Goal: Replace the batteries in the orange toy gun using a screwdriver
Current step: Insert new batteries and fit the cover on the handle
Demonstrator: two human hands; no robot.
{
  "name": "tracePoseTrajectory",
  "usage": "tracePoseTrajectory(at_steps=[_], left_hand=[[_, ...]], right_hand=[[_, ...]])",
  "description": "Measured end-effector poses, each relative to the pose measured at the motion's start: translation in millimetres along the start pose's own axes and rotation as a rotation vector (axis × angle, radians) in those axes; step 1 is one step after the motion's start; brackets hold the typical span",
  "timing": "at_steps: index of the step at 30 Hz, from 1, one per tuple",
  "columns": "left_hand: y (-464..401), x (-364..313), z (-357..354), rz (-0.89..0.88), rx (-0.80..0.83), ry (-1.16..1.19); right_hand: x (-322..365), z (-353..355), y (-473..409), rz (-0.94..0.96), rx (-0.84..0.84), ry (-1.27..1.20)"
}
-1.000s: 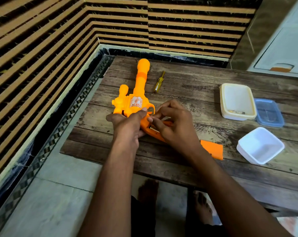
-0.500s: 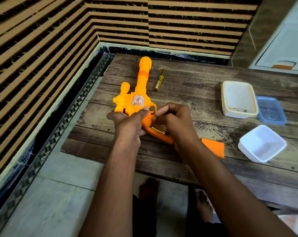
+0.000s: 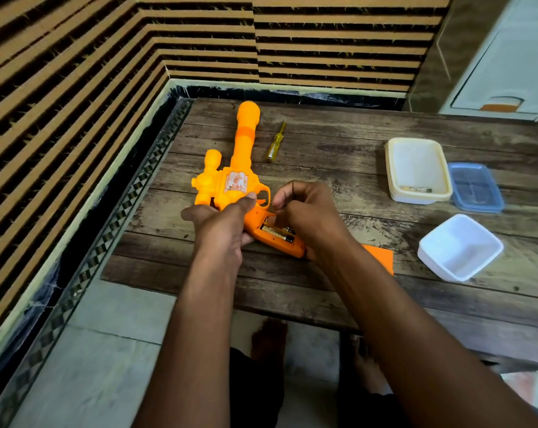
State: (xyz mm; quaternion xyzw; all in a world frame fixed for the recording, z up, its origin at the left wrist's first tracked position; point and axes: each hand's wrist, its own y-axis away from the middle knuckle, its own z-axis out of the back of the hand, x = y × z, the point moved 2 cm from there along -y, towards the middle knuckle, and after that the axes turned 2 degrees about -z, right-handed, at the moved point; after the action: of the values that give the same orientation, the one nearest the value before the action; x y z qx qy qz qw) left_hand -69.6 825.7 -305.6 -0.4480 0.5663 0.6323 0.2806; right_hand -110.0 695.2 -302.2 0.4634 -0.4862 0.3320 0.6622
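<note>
Two hands meet at the frame's centre over the wooden table [image 3: 385,304]. Left hand [image 3: 221,225] grips the orange toy gun [image 3: 233,186] where body meets handle, thumb curled onto it. Right hand [image 3: 311,216], fingers curled, rests at the open handle, where batteries [image 3: 277,234] lie exposed; whether it pinches anything I cannot tell. Gun lies flat, long axis running up-frame, barrel pointing toward the far wall. Just right of the barrel lies the yellow screwdriver [image 3: 275,145], tip pointing away.
</note>
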Motion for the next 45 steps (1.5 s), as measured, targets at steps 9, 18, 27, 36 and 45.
tracePoseTrajectory(at_steps=[9, 18, 27, 36, 45], left_hand=[[-2.8, 5.1, 0.2, 0.020, -0.019, 0.003], [16.8, 5.1, -1.6, 0.013, -0.043, 0.012], [17.8, 1.8, -3.6, 0.021, -0.054, 0.001], [16.9, -0.7, -3.0, 0.043, -0.053, -0.001], [17.2, -1.5, -3.7, 0.039, -0.070, -0.011]], right_hand=[[11.9, 29.7, 19.9, 0.166, -0.014, 0.224], [27.6, 107.8, 56.9, 0.122, -0.034, 0.983], [18.0, 107.3, 60.9, -0.035, 0.109, 1.230], [24.7, 98.1, 64.9, 0.023, 0.030, 1.368], [22.0, 97.7, 57.7, 0.098, 0.056, 1.305]])
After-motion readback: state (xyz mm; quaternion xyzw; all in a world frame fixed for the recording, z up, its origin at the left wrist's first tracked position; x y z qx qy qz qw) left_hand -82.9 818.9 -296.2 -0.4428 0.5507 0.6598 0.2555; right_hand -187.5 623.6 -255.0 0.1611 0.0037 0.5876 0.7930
